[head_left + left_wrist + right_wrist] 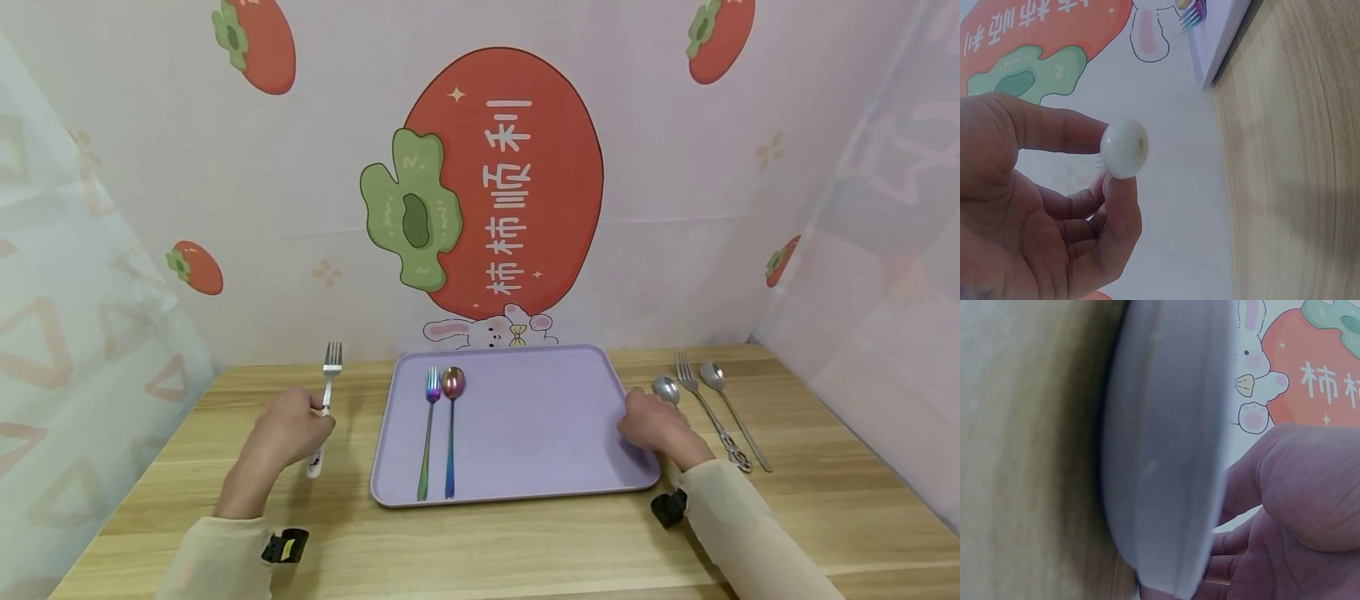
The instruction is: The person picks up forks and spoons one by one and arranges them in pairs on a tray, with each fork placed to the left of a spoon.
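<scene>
My left hand (pixel 291 427) pinches a metal fork (pixel 333 363) by its white handle, tines pointing away, to the left of the tray. In the left wrist view the rounded handle end (pixel 1127 149) shows between thumb and fingers. At the right rim of the lilac tray (pixel 525 433), my right hand (pixel 654 422) grips the edge; in the right wrist view its fingers reach past the tray wall (pixel 1175 450). On the tray's left side lie a rainbow-coloured fork (pixel 431 417) and a rainbow-coloured spoon (pixel 452 387), side by side.
Right of the tray lie a silver spoon (pixel 666 389) partly hidden by my right hand, an ornate silver fork (pixel 708 408) and another silver spoon (pixel 731 408). A persimmon-printed cloth (pixel 660 250) stands behind the wooden table (pixel 525 550).
</scene>
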Demonstrator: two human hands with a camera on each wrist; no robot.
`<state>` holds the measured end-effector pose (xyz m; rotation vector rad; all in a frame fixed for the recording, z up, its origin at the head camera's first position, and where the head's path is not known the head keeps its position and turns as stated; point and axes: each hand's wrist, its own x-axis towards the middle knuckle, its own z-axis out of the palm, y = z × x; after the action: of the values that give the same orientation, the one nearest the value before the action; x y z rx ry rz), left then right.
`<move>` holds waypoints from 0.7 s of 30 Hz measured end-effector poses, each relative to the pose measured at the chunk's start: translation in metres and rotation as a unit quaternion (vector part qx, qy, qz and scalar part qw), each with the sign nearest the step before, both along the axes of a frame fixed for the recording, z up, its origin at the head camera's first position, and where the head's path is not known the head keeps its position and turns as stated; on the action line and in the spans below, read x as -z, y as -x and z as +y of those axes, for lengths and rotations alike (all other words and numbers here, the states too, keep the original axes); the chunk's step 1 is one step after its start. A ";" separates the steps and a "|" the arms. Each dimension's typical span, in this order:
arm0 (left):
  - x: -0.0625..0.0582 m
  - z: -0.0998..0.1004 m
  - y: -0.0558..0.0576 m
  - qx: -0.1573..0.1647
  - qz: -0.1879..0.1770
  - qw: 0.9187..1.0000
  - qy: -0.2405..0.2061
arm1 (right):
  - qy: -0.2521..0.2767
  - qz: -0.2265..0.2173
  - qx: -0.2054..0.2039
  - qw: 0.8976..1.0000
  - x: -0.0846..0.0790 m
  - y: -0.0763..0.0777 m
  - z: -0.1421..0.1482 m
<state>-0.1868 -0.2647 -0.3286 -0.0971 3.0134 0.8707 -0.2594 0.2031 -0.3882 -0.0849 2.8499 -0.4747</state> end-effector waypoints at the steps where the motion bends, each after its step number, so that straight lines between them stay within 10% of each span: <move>1: 0.000 0.000 0.000 0.000 0.001 1.000 -0.001 | 0.000 0.000 0.000 1.000 0.000 0.000 0.000; 21: 0.002 0.020 0.000 0.010 0.008 1.000 -0.008 | 0.003 -0.005 0.005 1.000 -0.001 -0.001 -0.001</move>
<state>-0.1864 -0.2445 -0.3306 -0.0596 3.0150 0.8975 -0.2586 0.2018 -0.3876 -0.0680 2.8403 -0.4835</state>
